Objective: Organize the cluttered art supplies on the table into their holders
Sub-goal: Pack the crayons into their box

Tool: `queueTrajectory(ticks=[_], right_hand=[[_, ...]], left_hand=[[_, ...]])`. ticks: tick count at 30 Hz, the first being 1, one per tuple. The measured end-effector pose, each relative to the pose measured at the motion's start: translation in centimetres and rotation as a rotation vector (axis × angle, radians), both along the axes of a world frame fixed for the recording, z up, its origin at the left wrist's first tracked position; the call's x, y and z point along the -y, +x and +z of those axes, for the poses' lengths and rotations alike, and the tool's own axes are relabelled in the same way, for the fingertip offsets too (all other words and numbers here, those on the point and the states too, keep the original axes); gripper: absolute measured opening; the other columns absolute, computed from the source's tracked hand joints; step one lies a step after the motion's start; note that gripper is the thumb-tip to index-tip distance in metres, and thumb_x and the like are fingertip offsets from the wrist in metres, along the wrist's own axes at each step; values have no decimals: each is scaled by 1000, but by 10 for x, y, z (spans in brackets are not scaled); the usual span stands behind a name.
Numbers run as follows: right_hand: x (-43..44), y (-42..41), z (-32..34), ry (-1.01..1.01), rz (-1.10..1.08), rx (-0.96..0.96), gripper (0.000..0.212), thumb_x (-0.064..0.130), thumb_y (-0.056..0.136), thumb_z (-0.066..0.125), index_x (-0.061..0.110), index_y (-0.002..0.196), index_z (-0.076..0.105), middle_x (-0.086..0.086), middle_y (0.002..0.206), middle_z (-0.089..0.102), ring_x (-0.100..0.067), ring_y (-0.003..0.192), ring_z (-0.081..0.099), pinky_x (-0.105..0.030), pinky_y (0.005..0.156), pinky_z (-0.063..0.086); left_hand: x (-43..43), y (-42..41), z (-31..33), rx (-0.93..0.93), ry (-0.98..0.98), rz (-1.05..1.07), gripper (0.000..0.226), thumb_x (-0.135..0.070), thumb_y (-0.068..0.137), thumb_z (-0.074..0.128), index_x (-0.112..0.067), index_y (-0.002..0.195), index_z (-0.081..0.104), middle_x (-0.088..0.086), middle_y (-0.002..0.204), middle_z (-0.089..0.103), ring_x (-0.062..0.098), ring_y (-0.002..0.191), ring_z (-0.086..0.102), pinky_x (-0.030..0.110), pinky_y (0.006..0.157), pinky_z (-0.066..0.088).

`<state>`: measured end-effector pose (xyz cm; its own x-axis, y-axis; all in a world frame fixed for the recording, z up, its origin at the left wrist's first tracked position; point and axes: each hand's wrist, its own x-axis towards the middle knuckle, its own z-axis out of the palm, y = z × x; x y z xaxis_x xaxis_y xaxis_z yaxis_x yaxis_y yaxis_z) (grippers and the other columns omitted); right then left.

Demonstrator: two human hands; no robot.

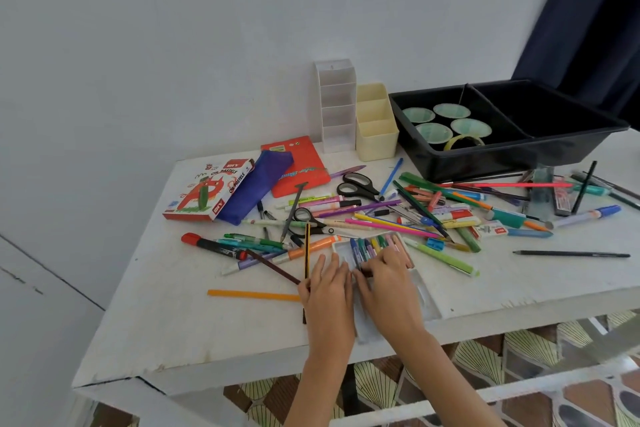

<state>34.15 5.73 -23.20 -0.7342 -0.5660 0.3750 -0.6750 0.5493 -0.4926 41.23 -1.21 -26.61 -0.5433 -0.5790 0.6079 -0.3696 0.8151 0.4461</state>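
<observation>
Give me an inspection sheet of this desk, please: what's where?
Surface: white table, scuffed, crowded.
Job's things: pastels in a white tray; white holder and cream holder at the back, looking empty; black bin holding green discs.
Clutter: pens, markers, scissors, oil pastels box, blue pouch, scattered.
Hands: left hand flat at the tray's left edge; right hand fingers curled on the pastels.
Cables: nothing seen.
Surroundings: plain wall, dark curtain, patterned floor.
</observation>
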Motion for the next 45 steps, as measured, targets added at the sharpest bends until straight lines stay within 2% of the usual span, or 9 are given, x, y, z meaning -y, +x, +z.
queueTrajectory(ticks=[5,9,20,24,28,32,35,39,45], right_hand=[[0,-5,4,290,-18,-170,41,36,90,37,20,112,68,-5,118,64,-34,116,54,-46,92,46],[-4,-6,-3,407,9,-167,53,39,95,21,21,120,64,-4,126,61,-32,125,49,-49,95,28],[-1,0,-7,483,56,-64,62,35,101,7,12,126,59,-10,131,57,-26,123,52,-44,101,23],[-3,-4,-6,494,92,1,69,37,101,-1,9,129,56,-8,133,55,-23,125,50,-46,107,31],[-6,-11,8,424,214,25,90,51,76,-25,16,150,13,-1,157,9,-16,146,3,-35,116,-6],[-19,-20,25,210,233,92,72,50,89,-9,20,150,15,5,157,9,-11,145,-1,-27,117,-8],[-35,-37,35,-17,185,117,39,25,100,31,17,135,48,3,145,41,-12,135,32,-27,114,19],[-52,-76,40,-246,31,93,26,10,89,48,13,104,68,0,99,67,-16,94,58,-34,84,48],[-71,-147,40,-131,-142,187,26,3,89,53,12,108,68,-3,103,66,-16,100,53,-23,85,43]], left_hand=[[2,-1,5,196,91,-64,35,-33,89,37,-23,103,67,-1,113,68,15,114,50,30,91,31],[1,1,8,219,20,-8,40,-28,84,38,-16,102,72,0,113,68,15,115,43,32,93,31],[0,-5,9,45,28,0,49,-42,101,19,-17,102,62,4,106,69,18,114,45,34,91,30],[1,-10,18,155,-5,69,12,-19,84,62,-13,85,73,3,95,73,25,111,58,34,88,25],[0,-15,38,292,223,134,16,-15,82,67,-15,97,73,1,106,69,23,119,52,34,94,18],[-2,-27,57,219,267,147,21,-16,86,63,-18,106,70,-1,114,65,19,122,45,33,93,17],[-11,-44,67,131,293,99,17,-13,83,66,-17,99,71,-1,106,68,21,116,49,34,90,19],[-23,-75,71,84,350,33,14,-12,84,64,-18,94,70,-4,104,66,21,116,48,34,90,19],[-33,-133,78,105,387,12,18,-17,88,60,-23,101,69,-7,109,65,17,114,47,33,93,18]])
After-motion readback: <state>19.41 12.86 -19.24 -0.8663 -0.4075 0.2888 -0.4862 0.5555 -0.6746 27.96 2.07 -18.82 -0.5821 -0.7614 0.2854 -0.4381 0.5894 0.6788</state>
